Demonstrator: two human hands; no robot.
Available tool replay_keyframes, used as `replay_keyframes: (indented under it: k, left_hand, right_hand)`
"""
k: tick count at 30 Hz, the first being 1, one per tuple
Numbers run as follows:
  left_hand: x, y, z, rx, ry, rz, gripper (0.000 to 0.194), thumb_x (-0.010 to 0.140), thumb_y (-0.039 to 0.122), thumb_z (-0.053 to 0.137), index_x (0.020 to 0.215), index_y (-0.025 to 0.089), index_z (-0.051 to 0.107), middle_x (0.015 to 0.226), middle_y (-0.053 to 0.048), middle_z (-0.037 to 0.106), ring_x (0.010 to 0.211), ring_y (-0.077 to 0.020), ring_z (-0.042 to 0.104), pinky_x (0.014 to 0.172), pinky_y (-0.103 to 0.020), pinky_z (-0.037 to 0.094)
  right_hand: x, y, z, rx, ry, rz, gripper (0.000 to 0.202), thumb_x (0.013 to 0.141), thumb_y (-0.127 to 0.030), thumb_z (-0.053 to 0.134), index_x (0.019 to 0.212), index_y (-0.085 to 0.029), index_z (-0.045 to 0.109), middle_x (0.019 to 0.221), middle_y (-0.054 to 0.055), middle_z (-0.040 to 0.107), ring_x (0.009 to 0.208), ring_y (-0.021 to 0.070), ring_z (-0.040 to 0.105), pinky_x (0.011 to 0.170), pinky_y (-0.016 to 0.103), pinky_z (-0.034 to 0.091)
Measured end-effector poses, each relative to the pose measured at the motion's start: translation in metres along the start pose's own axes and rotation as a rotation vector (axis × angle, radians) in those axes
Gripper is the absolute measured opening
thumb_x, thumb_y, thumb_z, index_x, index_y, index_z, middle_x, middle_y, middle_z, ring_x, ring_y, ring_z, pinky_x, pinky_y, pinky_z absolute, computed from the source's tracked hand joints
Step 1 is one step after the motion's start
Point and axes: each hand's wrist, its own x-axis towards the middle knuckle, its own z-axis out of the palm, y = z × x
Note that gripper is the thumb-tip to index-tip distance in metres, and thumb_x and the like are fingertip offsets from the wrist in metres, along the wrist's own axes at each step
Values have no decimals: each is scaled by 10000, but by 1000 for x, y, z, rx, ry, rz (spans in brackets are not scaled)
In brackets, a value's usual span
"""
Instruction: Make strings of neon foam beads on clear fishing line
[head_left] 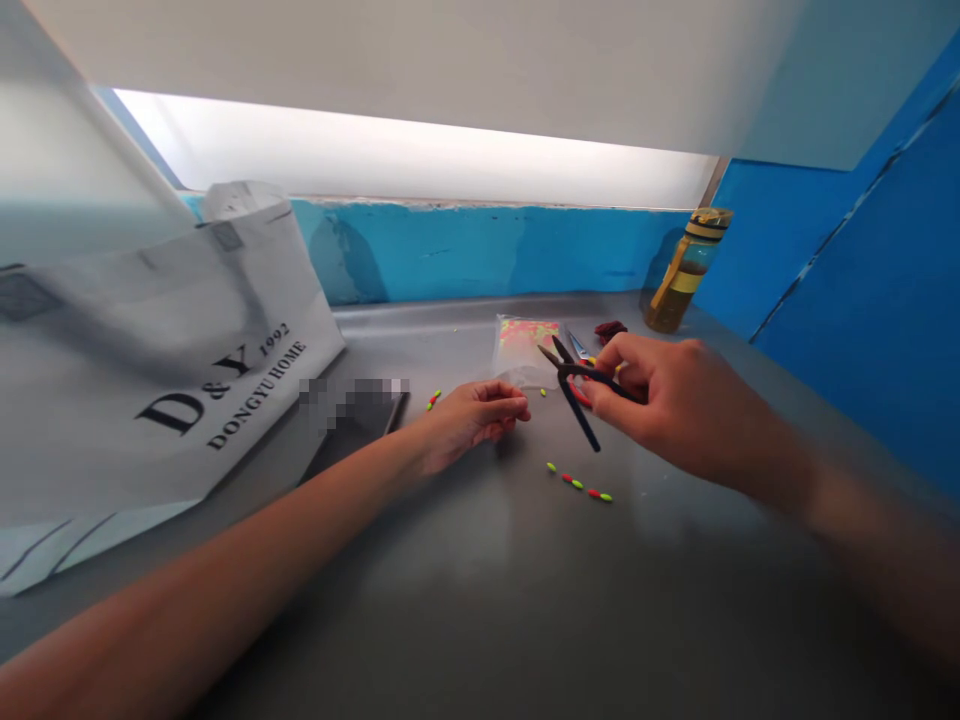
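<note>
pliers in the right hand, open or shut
Open: the pliers in the right hand have their tips apart and their handles spread.

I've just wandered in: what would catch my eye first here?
The big white bag lettered "D & Y" fills the left side. Right of centre, the right hand holds dark pliers, with bright red and green beads on the grey table nearer the camera. A yellow-topped bottle stands at the back right.

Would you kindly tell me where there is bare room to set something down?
Largest: the near table, between left arm and right arm, short of the beads. Smaller: between tote and packet, below the wall, apart from a speck. Crowded: around the right hand, with pliers, scissors and packet.
</note>
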Motion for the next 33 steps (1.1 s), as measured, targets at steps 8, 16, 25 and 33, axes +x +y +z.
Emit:
replay_keyframes:
  k: [8,16,25,33]
  left_hand:
    - [-3,2,2,2,-5,11,257,681,288,852,827,160,684,845,-63,708,668,-109,595,610,-226,465]
    - [-1,1,0,16,-21,11,253,680,294,849,815,162,679,834,-54,705,679,-110,593,625,-228,449]
    - [-3,3,-2,-36,-40,3,224,730,272,824,863,175,673,859,-45,708,655,-89,570,626,-215,436]
    - [-4,2,-1,-36,-58,30,211,712,249,823,852,175,683,846,-49,708,663,-105,575,624,-237,435]
  right_hand:
    - [13,15,17,-211,-86,11,244,871,-442,582,906,-214,662,803,45,709,692,203,603,569,295,302]
    - [28,31,34,-15,-400,-72,295,941,-280,421,1073,-183,666,1001,99,727,810,222,641,654,295,411]
    - [20,26,47,-45,-295,-147,455,923,-425,525,1293,-173,599,1295,151,637,1173,325,581,927,390,439]
    - [19,31,66,-80,-265,-150,383,920,-419,563,1220,-191,630,1179,146,687,1086,333,620,847,413,462]
